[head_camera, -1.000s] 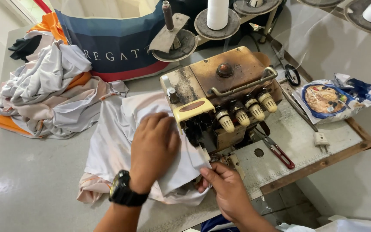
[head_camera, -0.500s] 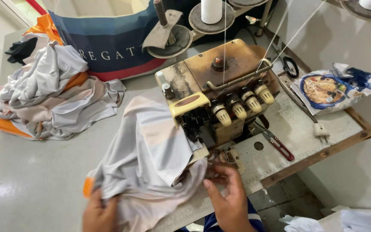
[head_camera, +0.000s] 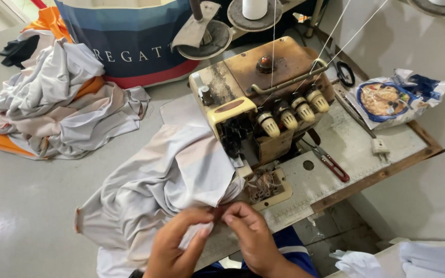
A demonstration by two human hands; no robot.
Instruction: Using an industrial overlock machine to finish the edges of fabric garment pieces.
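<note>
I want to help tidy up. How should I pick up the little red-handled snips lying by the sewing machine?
Take the red-handled snips by the red handle end, nearest the table's front edge, coming from the right side. The dark blade tips point up toward the sewing machine, so the handle keeps fingers off them. They lie flat on open table, apart from both the left hand and right hand pinching the grey fabric.

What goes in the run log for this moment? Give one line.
left hand: pinching grey garment edge | right hand: pinching same edge | overlock machine: behind, garment against it | fabric pile: far left
</note>
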